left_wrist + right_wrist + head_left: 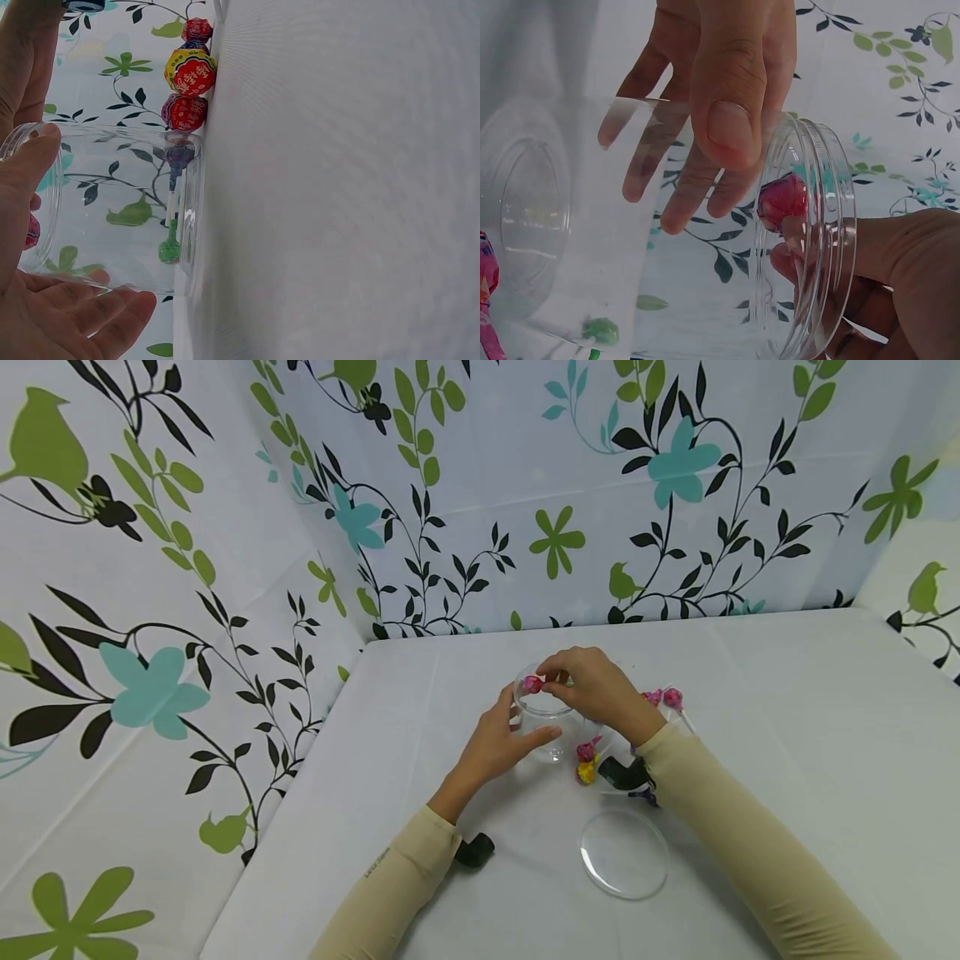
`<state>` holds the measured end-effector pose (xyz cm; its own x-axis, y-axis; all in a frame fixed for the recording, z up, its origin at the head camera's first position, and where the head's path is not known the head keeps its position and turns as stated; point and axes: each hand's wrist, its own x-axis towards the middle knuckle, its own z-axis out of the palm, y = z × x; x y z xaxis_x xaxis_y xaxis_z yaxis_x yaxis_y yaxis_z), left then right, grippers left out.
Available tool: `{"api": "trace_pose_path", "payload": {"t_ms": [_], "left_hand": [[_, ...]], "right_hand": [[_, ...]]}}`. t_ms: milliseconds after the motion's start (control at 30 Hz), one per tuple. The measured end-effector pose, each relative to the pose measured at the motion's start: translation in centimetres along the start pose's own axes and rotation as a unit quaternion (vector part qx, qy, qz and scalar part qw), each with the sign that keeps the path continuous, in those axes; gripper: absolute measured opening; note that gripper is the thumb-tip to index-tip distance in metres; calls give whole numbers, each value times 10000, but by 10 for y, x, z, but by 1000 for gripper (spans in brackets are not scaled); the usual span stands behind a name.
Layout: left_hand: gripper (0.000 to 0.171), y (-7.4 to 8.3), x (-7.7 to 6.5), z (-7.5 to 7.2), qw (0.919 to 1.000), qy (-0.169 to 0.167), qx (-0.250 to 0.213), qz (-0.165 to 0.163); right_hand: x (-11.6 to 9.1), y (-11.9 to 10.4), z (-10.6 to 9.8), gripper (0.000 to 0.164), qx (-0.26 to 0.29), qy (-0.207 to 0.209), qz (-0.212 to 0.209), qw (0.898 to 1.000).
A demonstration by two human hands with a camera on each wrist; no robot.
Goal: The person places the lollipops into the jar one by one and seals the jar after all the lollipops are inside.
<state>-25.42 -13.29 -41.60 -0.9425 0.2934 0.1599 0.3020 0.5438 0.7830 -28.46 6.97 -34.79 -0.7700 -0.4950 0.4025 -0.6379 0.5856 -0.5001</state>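
Observation:
My left hand (495, 742) grips a clear, wide-mouthed jar (112, 161), its thumb on the near side and fingers around the far side. Between thumb and fingers, my right hand (596, 687) pinches a lollipop in a pink-red wrapper (532, 684). In the right wrist view that lollipop's head shows through the jar wall, just inside the threaded mouth (840, 172). A green lollipop (169, 244) appears through the jar's clear wall near the base, with a dark purple one (178, 155) beside it in that view.
Right of the jar lie a pink lollipop (587, 749), a yellow one (586, 772) and more pink ones (673, 697). A round clear lid (624, 855) lies nearer me on the white table (810, 760). Black objects (476, 851) show beside both cuffs. Patterned sheets (480, 460) rise behind.

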Motion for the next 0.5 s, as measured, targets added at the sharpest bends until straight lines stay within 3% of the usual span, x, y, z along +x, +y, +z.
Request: {"api": "trace_pose_path", "payload": {"t_ms": [167, 500], "left_hand": [[99, 2, -1, 1, 9999, -12, 103, -84], [103, 2, -1, -1, 9996, 11, 200, -175]], "right_hand": [[-1, 1, 1, 20, -4, -14, -18, 10000], [-6, 4, -14, 20, 7, 432, -128, 9990]]}}
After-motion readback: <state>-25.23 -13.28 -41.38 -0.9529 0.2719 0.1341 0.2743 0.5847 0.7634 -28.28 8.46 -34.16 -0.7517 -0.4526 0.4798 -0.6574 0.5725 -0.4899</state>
